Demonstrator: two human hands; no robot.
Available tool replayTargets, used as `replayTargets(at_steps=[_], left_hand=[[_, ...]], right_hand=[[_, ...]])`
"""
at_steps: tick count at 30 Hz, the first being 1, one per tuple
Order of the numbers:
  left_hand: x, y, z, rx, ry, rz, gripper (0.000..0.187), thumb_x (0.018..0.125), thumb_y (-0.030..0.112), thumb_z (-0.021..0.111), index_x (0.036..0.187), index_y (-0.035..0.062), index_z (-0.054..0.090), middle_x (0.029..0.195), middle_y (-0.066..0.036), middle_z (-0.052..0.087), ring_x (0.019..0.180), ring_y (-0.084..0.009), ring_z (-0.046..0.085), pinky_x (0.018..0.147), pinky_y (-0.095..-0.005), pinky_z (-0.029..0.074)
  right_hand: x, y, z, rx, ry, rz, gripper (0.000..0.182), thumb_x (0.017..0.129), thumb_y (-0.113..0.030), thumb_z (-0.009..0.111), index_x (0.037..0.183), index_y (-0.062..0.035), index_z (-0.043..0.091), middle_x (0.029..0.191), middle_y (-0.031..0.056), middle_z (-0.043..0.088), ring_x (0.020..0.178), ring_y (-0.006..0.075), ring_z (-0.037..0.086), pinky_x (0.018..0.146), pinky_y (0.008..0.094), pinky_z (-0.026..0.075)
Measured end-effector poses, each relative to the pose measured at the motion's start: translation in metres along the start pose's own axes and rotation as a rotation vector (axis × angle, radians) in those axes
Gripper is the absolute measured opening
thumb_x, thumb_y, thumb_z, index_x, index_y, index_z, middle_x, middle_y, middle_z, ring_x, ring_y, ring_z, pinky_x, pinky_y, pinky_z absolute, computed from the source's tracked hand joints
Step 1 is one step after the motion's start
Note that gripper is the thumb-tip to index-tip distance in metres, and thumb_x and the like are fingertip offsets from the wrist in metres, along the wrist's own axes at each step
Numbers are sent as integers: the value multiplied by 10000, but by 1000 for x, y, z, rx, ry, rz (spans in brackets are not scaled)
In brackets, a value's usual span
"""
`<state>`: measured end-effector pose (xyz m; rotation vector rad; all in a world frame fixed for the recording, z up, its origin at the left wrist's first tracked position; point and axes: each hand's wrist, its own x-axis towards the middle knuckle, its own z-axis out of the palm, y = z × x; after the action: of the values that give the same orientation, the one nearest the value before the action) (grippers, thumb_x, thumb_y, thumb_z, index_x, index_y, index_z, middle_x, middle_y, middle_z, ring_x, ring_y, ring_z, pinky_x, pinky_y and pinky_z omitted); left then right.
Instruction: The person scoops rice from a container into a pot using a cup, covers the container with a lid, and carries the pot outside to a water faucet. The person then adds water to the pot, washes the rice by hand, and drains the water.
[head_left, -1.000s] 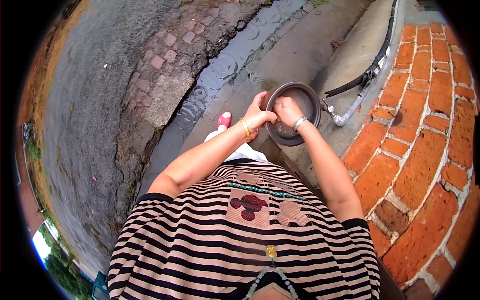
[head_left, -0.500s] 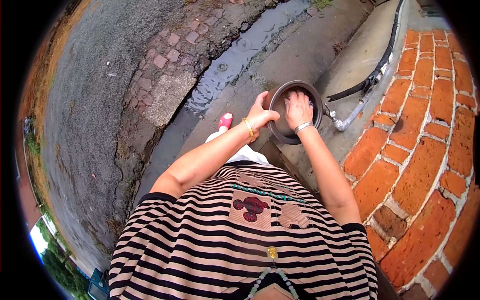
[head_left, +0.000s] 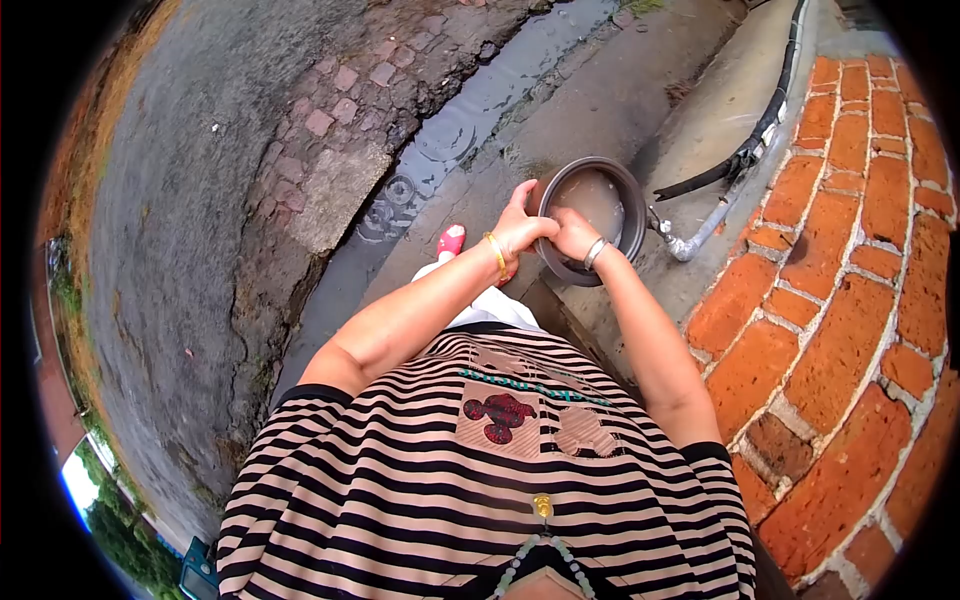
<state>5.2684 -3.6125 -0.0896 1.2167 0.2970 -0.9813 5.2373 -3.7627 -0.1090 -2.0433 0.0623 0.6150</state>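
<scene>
A round dark brown pot (head_left: 627,195) with a thick rim is held out in front of me, tilted so that its inside shows. Cloudy liquid (head_left: 597,200) covers its bottom. My left hand (head_left: 522,232) grips the pot's left side, thumb over the rim and fingers round the outer wall. Inside the pot, close to that thumb, my right hand (head_left: 576,236) rests against the left inner wall. Its fingers are bent downward and mostly hidden, so whether they hold anything does not show.
A metal tap and pipe (head_left: 690,246) stand just right of the pot, with a black hose (head_left: 700,182) above them. A brick wall (head_left: 835,300) rises on the right. A water-filled gutter (head_left: 440,140) runs along the left, beside broken paving (head_left: 335,195).
My right hand has moved left from the middle of the pot to its left inner wall, uncovering the cloudy liquid. My left hand keeps its grip. Ripples in the gutter have changed.
</scene>
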Motion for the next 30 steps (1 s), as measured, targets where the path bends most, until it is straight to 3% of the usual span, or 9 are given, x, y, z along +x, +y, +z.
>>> replayTargets(at_steps=[3,6,10,13,16,19,22,26,30], left_hand=[[1,3,1,2,-33,-18,902,604,23,651,1396,152,237,975,-104,541,802,-190,583,618,-339,488],[-1,5,3,23,-36,-24,906,606,16,650,1401,153,236,995,-105,532,796,-189,579,607,-332,486],[0,1,6,41,-26,-10,911,607,13,650,1406,154,235,975,-93,532,768,-183,575,586,-322,480],[2,-3,6,48,-28,-22,914,604,17,652,1406,155,238,965,-87,529,763,-181,572,579,-319,477],[3,-5,6,64,-21,-17,914,599,20,653,1405,155,241,961,-86,532,753,-178,569,564,-312,468],[4,-8,6,49,27,22,901,565,53,663,1378,125,279,867,-78,561,638,-159,542,467,-280,395],[3,-8,7,38,48,16,893,550,70,667,1363,114,300,830,-71,575,583,-150,528,419,-267,359],[3,-12,6,6,40,-22,891,551,67,662,1364,122,301,845,-69,578,584,-151,528,418,-267,356],[1,-14,2,-1,2,-46,899,589,4,635,1393,111,248,895,-111,577,730,-174,578,597,-308,469]], right_hand=[[3,6,-5,-122,56,81,230,812,-182,544,939,-2,612,893,205,646,830,318,637,736,399,484],[3,-1,-23,-275,200,51,302,865,-303,460,956,-64,620,968,242,609,908,400,581,776,467,463],[0,-14,-34,-592,300,198,283,872,-286,455,844,-85,653,912,215,624,879,374,591,757,472,467],[0,-1,-34,-728,438,-186,210,840,-242,498,853,-89,641,865,193,628,863,356,587,755,455,476],[6,25,-28,-833,472,-224,183,807,-215,538,917,-90,613,832,178,619,849,342,575,768,445,479],[2,21,-20,-783,430,-21,246,793,-212,552,998,-79,573,900,206,622,882,369,584,792,460,472],[-2,12,-17,-526,219,224,322,758,-247,596,1024,-69,563,967,233,618,933,390,585,823,463,465],[-11,2,1,-356,73,221,437,737,-327,635,1079,-62,568,1017,256,606,984,398,570,853,449,456],[-4,17,11,-83,-116,180,370,770,-267,605,1060,-38,596,1040,248,605,1008,371,578,842,406,462]])
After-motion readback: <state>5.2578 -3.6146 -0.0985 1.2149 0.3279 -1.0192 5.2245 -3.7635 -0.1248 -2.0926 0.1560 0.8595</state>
